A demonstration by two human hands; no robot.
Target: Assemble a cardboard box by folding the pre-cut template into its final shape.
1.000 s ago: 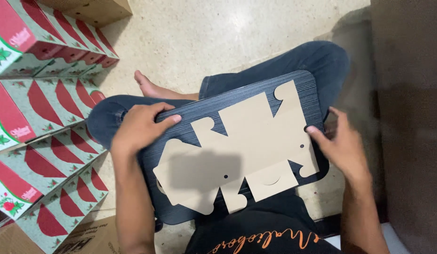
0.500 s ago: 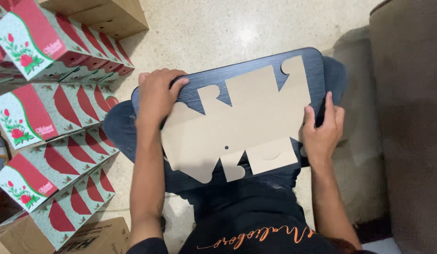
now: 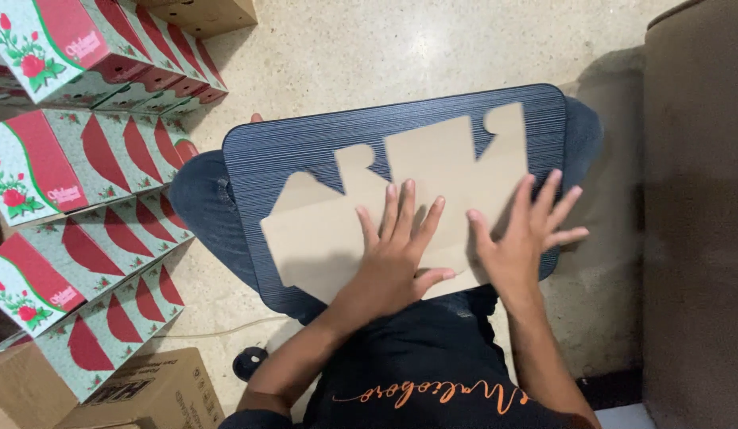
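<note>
Left hand (image 3: pixel 397 250) and right hand (image 3: pixel 521 238) press flat, fingers spread, on the cardboard cutout (image 3: pixel 432 171)

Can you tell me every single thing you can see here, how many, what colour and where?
flat cardboard box cutout: one, plain brown, lying flat on the lap board
lap board: one, dark blue with fine stripes, across the person's knees
folded boxes: many in stacked rows, red and pale green with rose pictures, on the left
brown cartons: two in view, one bottom left, one top left
floor: pale speckled stone
sofa side: one, brown, on the right
jeans: dark blue, under the board
shirt: black with orange script
left hand: pressed flat on the cutout
right hand: fingers spread, flat on the cutout's right part
</note>
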